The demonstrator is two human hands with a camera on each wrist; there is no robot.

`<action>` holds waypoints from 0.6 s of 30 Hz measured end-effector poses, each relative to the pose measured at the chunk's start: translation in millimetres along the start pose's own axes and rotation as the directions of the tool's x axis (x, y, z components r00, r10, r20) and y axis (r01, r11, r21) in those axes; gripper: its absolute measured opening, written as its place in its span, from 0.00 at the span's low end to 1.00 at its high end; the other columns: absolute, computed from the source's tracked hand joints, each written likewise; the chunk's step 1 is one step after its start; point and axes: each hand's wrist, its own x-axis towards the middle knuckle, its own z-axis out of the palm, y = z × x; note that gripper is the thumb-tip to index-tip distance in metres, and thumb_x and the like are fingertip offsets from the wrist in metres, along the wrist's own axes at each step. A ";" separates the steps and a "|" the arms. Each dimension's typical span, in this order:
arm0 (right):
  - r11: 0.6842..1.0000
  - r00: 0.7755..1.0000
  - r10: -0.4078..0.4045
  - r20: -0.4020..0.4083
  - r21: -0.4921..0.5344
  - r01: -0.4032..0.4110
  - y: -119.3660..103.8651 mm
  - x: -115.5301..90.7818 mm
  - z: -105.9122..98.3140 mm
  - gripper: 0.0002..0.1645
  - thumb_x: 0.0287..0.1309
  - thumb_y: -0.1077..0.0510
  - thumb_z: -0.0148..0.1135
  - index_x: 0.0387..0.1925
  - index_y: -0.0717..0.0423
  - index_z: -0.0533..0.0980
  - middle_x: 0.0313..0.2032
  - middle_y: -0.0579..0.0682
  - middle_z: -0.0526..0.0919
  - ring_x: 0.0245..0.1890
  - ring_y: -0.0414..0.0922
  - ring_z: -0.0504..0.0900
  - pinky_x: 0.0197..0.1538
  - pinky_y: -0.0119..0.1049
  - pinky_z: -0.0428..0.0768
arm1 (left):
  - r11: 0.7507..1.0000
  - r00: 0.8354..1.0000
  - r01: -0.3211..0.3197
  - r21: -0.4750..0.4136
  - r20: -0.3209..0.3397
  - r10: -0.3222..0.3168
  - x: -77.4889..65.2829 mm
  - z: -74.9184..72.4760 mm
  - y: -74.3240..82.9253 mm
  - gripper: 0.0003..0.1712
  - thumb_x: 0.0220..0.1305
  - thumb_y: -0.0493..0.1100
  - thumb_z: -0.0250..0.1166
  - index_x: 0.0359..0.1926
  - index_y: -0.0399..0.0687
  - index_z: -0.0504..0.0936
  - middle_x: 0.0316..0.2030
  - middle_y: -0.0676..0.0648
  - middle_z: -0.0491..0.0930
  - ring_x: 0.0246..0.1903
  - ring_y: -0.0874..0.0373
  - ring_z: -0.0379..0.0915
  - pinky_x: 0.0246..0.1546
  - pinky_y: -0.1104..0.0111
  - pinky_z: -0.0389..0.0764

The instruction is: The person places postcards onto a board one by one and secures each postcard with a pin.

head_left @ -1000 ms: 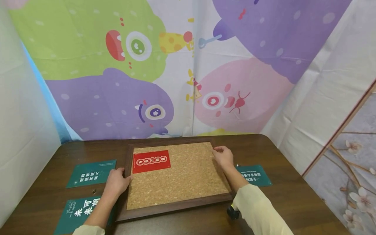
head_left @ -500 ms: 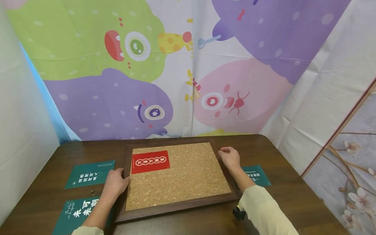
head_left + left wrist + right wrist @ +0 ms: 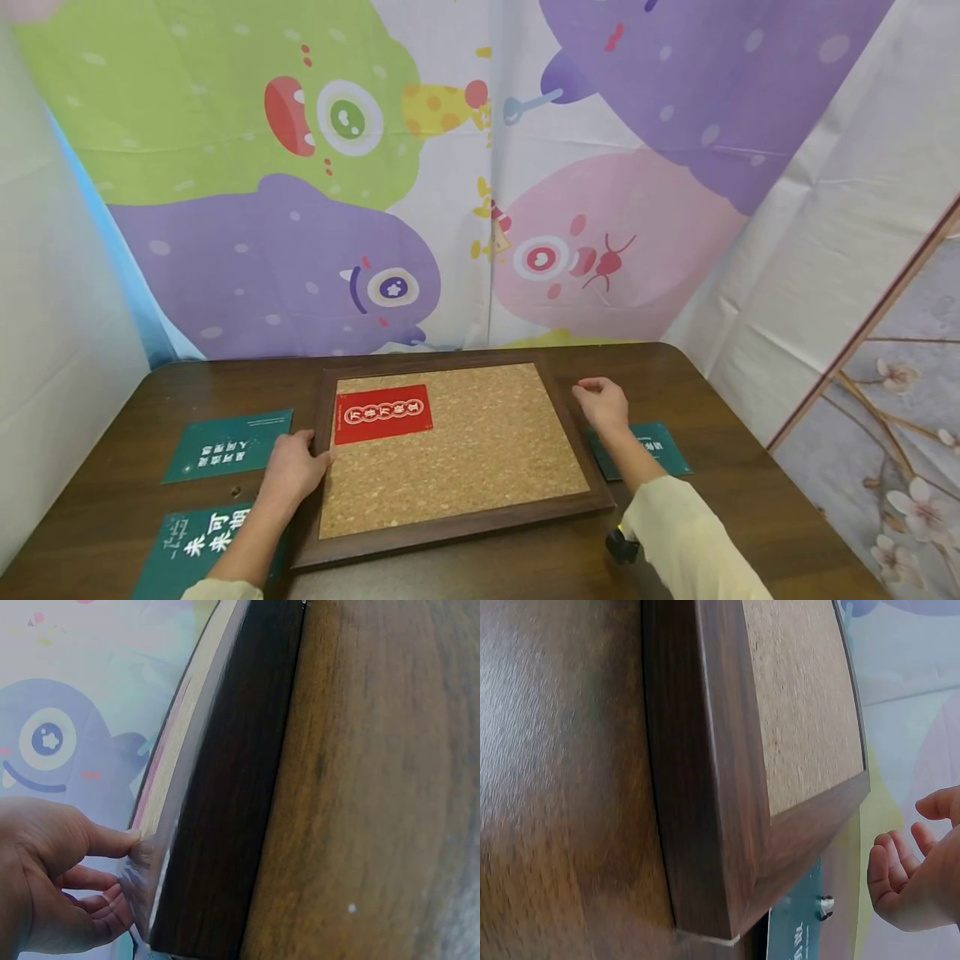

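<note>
A cork board [image 3: 472,450] in a dark wood frame lies on the table. A red card [image 3: 384,412] with white characters sits at the upper left of its cork. My left hand [image 3: 290,467] grips the frame's left side; in the left wrist view, its thumb [image 3: 112,840] rests on top and the fingers bend against the side. Just off the frame's right edge, my right hand [image 3: 604,408] hovers with loosely curled fingers. In the right wrist view, that hand [image 3: 922,877] has nothing between thumb and fingers.
Two green cards, an upper one [image 3: 225,446] and a lower one [image 3: 176,546], lie left of the board. Another green card [image 3: 660,446] lies right, partly behind my forearm. A small shiny piece [image 3: 236,492] is between the left cards. A patterned curtain [image 3: 465,317] hangs behind.
My right hand has drawn away to the right from the frame's right edge. My left hand has stayed at the left side.
</note>
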 end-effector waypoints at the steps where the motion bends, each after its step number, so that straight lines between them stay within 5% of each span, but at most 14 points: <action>1: 1.000 1.000 0.001 0.000 -0.002 -0.001 0.9 0.4 -1.3 0.17 0.53 0.51 0.54 0.43 0.57 0.74 0.43 0.57 0.77 0.42 0.50 0.74 0.40 0.39 0.73 | 1.000 1.000 0.003 -0.001 0.002 -0.003 0.2 0.1 -0.1 0.32 0.56 0.40 0.57 0.55 0.21 0.60 0.48 0.25 0.61 0.47 0.36 0.60 0.49 0.46 0.68; 11: 0.999 1.000 0.022 0.004 0.048 -0.022 9.3 -0.5 -14.3 0.18 0.53 0.52 0.54 0.44 0.58 0.73 0.44 0.58 0.76 0.44 0.52 0.73 0.43 0.41 0.72 | 1.000 1.000 0.004 0.012 0.007 -0.004 2.1 1.2 -1.3 0.32 0.56 0.41 0.57 0.55 0.21 0.60 0.48 0.25 0.62 0.47 0.35 0.60 0.49 0.46 0.67; 18: 0.999 1.000 0.024 -0.020 0.028 -0.023 14.1 0.4 -19.4 0.19 0.54 0.52 0.54 0.44 0.58 0.74 0.43 0.58 0.77 0.39 0.48 0.74 0.35 0.34 0.72 | 1.000 1.000 -0.005 0.011 -0.003 0.005 1.5 1.0 -1.3 0.32 0.56 0.41 0.58 0.54 0.21 0.61 0.47 0.25 0.62 0.46 0.36 0.61 0.48 0.46 0.68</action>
